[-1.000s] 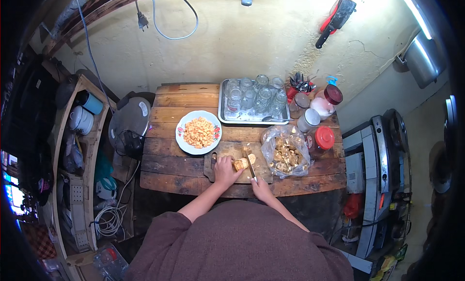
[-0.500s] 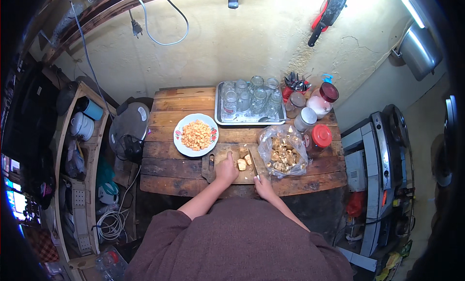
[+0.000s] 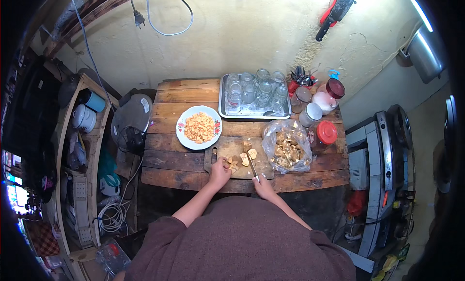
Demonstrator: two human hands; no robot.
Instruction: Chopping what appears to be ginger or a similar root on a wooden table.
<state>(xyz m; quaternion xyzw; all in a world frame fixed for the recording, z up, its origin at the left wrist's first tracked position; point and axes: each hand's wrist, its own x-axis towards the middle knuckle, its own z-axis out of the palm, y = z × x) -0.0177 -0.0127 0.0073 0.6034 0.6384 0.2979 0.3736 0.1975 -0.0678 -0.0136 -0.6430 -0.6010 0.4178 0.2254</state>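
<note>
My right hand (image 3: 263, 186) grips a knife (image 3: 253, 167) by its handle. The blade points away from me over a wooden cutting board (image 3: 265, 170) and lies against pale cut chunks (image 3: 245, 159) of what looks like a root vegetable. At the board's left side, my left hand (image 3: 221, 173) is closed, its fingertips on a brownish vegetable piece (image 3: 233, 163); the fingers partly hide it. Small orange cubes fill a flower-patterned white plate (image 3: 184, 142) behind the board. Right of the board, a clear plastic bag (image 3: 300, 161) holds brown peelings and bits.
Upturned glass jars (image 3: 262, 94) stand on a metal tray (image 3: 237, 117) at the back. Several lidded jars (image 3: 325, 134) and a red cutlery holder (image 3: 293, 87) crowd the table's right side. A cleaver (image 3: 335, 13) hangs on the wall. Shelves (image 3: 100, 131) stand at left.
My left hand has shifted left, now touching the brownish piece at the board's left. The pale chunks lie differently around the blade. My right hand still holds the knife; the whole view has shifted slightly.
</note>
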